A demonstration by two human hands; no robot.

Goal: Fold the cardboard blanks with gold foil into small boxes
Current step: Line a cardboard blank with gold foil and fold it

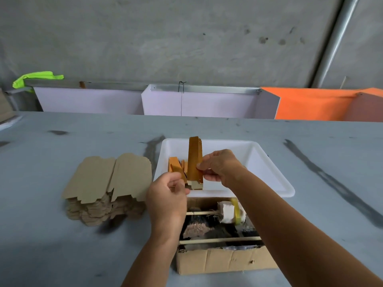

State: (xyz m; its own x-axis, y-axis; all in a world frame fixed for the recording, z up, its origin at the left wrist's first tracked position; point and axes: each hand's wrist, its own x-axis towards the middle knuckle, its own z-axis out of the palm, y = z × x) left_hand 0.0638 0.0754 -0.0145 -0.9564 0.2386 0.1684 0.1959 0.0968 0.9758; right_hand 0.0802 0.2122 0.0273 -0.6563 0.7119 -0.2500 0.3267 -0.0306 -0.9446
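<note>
Towards the left side of the grey bench point(62, 255) lies a stack of flat cardboard blanks point(107, 183), brown side up, the top ones fanned a little over the pile beneath

Just right of that stack the person's left hand point(167, 195) is raised, fingers curled in and pinching the lower left edge of a gold box point(194, 160) that stands upright between both hands; its bottom end shows plain pale card flaps, not closed flat. The right hand point(219, 165) grips the box from the other side, thumb and fingertips pressed against its right edge about halfway up

The box is held over the near left part of a white tray point(269, 162) that sits in the middle of the bench. Inside the tray, at its left side, lie a few finished gold boxes point(176, 165), leaning against each other

Touching the tray's near edge is an open cardboard carton point(223, 262), under the right forearm. It holds dark scraps, two thin wooden sticks point(219, 239) laid across it, and a roll of yellow tape point(238, 212) beside a white block
</note>
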